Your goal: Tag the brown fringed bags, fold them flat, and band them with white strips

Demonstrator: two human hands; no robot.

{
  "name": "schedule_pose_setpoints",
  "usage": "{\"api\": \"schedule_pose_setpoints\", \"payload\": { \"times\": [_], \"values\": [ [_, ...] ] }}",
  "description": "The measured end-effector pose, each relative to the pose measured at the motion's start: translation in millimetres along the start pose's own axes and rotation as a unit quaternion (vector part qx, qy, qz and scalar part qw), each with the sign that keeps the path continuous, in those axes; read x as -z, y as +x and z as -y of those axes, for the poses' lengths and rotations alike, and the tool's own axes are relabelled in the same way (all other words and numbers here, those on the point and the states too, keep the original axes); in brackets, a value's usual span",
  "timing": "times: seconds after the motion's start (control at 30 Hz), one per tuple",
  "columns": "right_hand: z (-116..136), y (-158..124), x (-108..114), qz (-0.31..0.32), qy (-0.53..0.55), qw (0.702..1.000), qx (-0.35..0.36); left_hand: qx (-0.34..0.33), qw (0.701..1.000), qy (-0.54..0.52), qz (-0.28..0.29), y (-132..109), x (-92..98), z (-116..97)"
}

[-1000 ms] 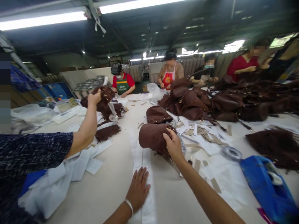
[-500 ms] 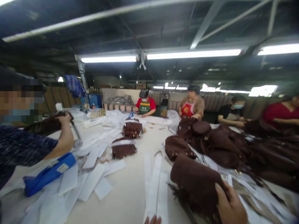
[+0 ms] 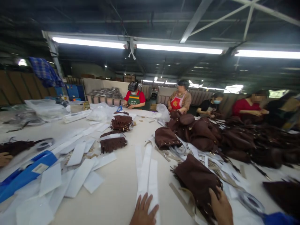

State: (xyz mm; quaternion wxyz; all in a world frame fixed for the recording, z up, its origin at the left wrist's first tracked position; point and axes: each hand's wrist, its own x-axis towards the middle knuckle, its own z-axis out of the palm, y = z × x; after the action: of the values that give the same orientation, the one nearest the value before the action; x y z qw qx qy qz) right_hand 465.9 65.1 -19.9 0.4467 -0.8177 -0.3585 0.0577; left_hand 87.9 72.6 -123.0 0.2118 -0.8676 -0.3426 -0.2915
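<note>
My left hand (image 3: pixel 144 210) lies with fingers spread on the long white strips (image 3: pixel 146 168) at the front of the table. My right hand (image 3: pixel 220 204) grips the lower right side of a dark brown bag (image 3: pixel 195 175), thumb on its face and fingers round the edge. The bag lies tilted on the table, with fringe and small metal eyelets along its edges. Beyond it is another brown bag (image 3: pixel 167 138). Two fringed bags, the nearer bag (image 3: pixel 112 143) and the farther bag (image 3: pixel 121 122), each carry a white band.
Loose white sheets (image 3: pixel 81 175) and a blue tape dispenser (image 3: pixel 35 170) lie at left. A big heap of brown bags (image 3: pixel 206 134) fills the right, with a tape roll (image 3: pixel 251 201) in front. A co-worker's hand (image 3: pixel 5 158) shows at the left edge; several people work across the table.
My view has turned right, so the co-worker at left is mostly out of frame. My left hand has come further into view over the strips. My right hand still holds the bag, now lower.
</note>
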Motion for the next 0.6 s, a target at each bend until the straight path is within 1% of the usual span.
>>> {"api": "schedule_pose_setpoints", "payload": {
  "times": [0.1, 0.17, 0.3, 0.47, 0.6],
  "values": [
    [3.7, -3.9, 5.0, 0.011, 0.002, 1.000, -0.004, 0.014, 0.999, -0.006, 0.041, 5.3, 14.7, 2.6],
    [2.2, -5.3, 3.8, 0.014, 0.012, 1.000, 0.001, 0.004, 0.999, -0.011, 0.047, 6.6, 20.1, 2.6],
    [-5.6, -5.1, -2.2, 0.014, 0.029, 0.999, 0.003, -0.007, 0.998, -0.015, 0.058, 8.3, 23.0, 4.0],
    [-6.7, -2.6, -3.4, 0.009, 0.057, 0.998, -0.007, 0.022, 0.994, -0.022, 0.103, 18.6, 26.7, 10.6],
    [-3.8, -4.4, -0.7, 0.015, 0.075, 0.997, -0.025, 0.035, 0.989, -0.047, 0.133, 27.7, 22.4, 19.8]
  ]
}}
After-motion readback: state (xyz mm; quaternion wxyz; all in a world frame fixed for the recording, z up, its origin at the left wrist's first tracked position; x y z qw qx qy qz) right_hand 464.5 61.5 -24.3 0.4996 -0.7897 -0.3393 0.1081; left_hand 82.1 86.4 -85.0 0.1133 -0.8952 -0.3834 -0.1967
